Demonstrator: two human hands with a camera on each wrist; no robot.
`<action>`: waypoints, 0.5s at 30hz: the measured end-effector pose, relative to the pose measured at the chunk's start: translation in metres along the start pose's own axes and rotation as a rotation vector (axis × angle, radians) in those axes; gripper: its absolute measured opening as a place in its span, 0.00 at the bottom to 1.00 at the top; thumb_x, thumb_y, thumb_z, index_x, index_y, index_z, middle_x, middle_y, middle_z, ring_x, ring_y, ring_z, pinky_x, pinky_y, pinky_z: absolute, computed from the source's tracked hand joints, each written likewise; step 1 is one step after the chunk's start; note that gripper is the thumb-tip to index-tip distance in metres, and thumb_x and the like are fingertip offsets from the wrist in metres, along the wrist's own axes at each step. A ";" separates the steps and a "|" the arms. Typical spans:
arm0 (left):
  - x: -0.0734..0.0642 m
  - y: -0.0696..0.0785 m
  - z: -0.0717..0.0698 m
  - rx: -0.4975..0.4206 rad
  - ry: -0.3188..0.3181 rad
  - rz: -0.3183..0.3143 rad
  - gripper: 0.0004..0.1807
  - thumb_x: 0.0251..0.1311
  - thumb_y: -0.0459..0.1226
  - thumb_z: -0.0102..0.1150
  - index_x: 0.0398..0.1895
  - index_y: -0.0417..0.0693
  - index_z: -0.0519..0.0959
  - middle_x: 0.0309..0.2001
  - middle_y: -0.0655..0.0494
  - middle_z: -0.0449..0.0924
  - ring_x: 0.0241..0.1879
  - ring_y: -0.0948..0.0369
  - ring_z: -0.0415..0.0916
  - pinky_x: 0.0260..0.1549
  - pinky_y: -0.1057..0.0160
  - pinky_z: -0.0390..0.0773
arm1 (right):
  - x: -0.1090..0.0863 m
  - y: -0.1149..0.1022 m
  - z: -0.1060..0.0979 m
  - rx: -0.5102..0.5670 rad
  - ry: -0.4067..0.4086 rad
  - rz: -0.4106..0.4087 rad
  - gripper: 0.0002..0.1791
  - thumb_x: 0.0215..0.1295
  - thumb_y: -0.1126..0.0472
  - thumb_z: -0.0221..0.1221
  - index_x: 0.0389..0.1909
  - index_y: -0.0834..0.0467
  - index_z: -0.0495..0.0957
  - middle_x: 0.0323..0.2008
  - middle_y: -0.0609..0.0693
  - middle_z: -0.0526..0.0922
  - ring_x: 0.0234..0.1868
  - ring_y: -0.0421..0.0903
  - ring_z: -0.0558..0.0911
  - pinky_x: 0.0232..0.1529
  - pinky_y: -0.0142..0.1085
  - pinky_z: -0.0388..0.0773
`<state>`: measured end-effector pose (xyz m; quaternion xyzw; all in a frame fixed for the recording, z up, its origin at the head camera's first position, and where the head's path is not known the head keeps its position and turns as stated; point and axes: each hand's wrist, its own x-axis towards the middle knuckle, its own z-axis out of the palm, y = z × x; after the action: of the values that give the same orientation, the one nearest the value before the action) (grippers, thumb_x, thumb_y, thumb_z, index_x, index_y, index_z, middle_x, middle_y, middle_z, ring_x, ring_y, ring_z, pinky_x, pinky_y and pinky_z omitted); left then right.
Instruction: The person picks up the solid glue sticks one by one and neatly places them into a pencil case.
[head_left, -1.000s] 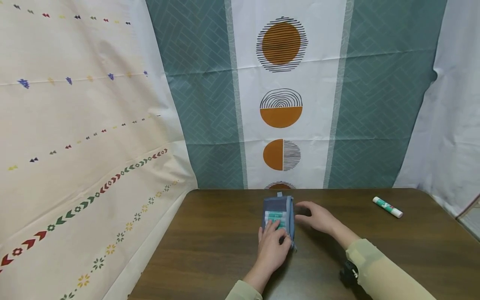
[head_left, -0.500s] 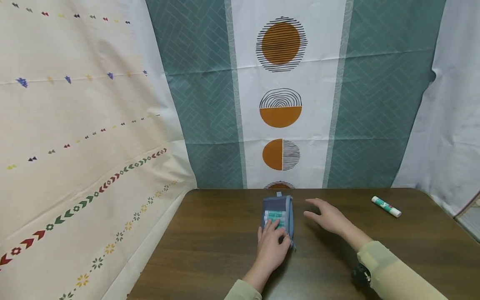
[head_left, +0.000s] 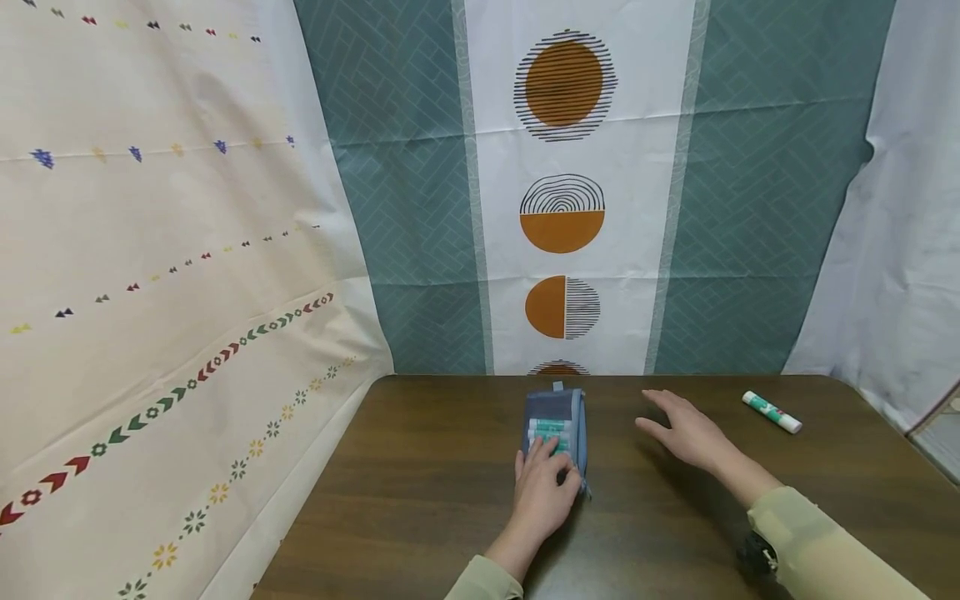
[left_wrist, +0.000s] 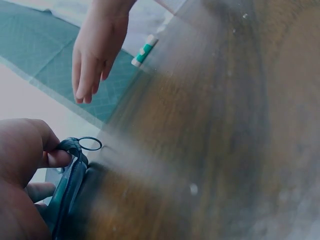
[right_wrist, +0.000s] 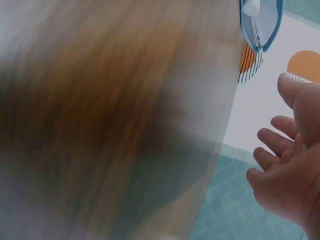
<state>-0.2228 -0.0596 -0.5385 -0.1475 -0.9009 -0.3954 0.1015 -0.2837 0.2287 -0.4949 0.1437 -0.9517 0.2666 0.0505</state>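
Note:
A blue zip pouch (head_left: pixel 553 406) with a clear window lies on the brown table in the head view, white-and-green glue sticks (head_left: pixel 550 427) showing through it. My left hand (head_left: pixel 542 492) lies over its near part; in the left wrist view, thumb and finger pinch a corner of the pouch (left_wrist: pixel 75 167) by the zip's ring. Seen from the right wrist, the pouch's side (right_wrist: pixel 280 22) gapes, a white stick end inside. My right hand (head_left: pixel 686 429) hovers right of the pouch, fingers extended, holding nothing. Farther right lies a loose glue stick (head_left: pixel 772 412).
The wooden table (head_left: pixel 420 500) ends at a patterned cloth (head_left: pixel 420 325) hanging behind it. A cream cloth (head_left: pixel 187 375) drapes along the left side, and white fabric (head_left: pixel 892 275) hangs at the right.
My right hand has moved away from the pouch, rightward toward the loose glue stick, and its fingers have straightened. The left hand and pouch stay where they were.

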 end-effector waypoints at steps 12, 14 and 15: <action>0.001 0.000 0.001 0.004 0.009 0.007 0.13 0.68 0.36 0.61 0.24 0.57 0.81 0.74 0.42 0.78 0.81 0.36 0.62 0.77 0.23 0.49 | -0.010 0.030 -0.021 -0.060 0.018 0.023 0.46 0.82 0.41 0.61 0.82 0.71 0.61 0.79 0.78 0.62 0.78 0.81 0.60 0.70 0.78 0.61; 0.001 0.000 0.001 0.008 0.012 0.012 0.13 0.68 0.36 0.61 0.23 0.57 0.80 0.74 0.42 0.78 0.81 0.36 0.63 0.77 0.23 0.50 | -0.012 0.036 -0.024 -0.073 0.021 0.028 0.47 0.82 0.39 0.60 0.82 0.71 0.60 0.79 0.78 0.61 0.78 0.82 0.59 0.70 0.78 0.60; 0.001 0.000 0.001 0.008 0.012 0.014 0.13 0.67 0.36 0.60 0.23 0.57 0.80 0.74 0.42 0.78 0.81 0.36 0.63 0.77 0.23 0.50 | -0.013 0.038 -0.026 -0.077 0.023 0.030 0.48 0.82 0.38 0.60 0.82 0.71 0.60 0.79 0.79 0.61 0.77 0.82 0.59 0.70 0.79 0.60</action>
<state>-0.2241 -0.0588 -0.5393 -0.1509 -0.9007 -0.3921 0.1105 -0.2827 0.2769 -0.4937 0.1242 -0.9627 0.2319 0.0629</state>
